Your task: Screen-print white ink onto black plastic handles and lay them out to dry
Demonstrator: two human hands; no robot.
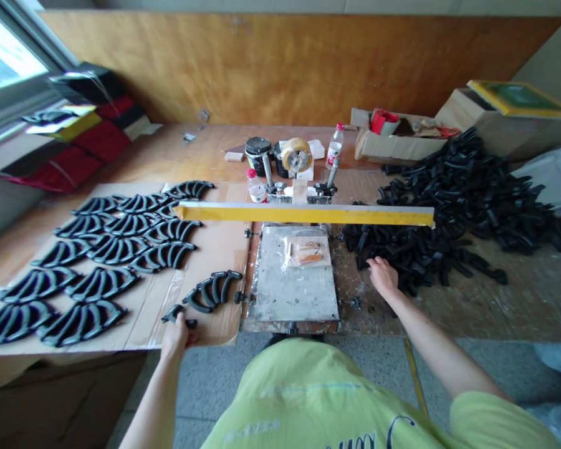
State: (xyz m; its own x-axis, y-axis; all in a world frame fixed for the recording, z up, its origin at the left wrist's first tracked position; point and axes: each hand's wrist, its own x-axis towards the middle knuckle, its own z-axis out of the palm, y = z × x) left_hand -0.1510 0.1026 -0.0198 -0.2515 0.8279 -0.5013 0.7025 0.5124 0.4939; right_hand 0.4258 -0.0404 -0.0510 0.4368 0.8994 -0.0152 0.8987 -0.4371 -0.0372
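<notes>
My left hand [180, 333] is closed around a black curved plastic piece [172, 313], at the front edge of the cardboard sheet [152, 318]. Just beyond it lies a short row of the same pieces [214, 290], nested side by side. My right hand [382, 275] is at the near left edge of a large heap of loose black pieces [416, 249], its fingertips pinched on one of them. Between my hands sits a grey metal plate [294, 293] of a screen-printing jig, bearing a small clear-wrapped pad [308, 252] with an orange-brown mark.
A yellow-and-grey bar [303, 214] spans above the plate. Fan-shaped rows of black pieces [105, 284] cover the cardboard's left. Behind stand a black tub [258, 153], a tape roll [296, 156] and red-capped bottles [335, 146]. An open carton [399, 146] stands back right.
</notes>
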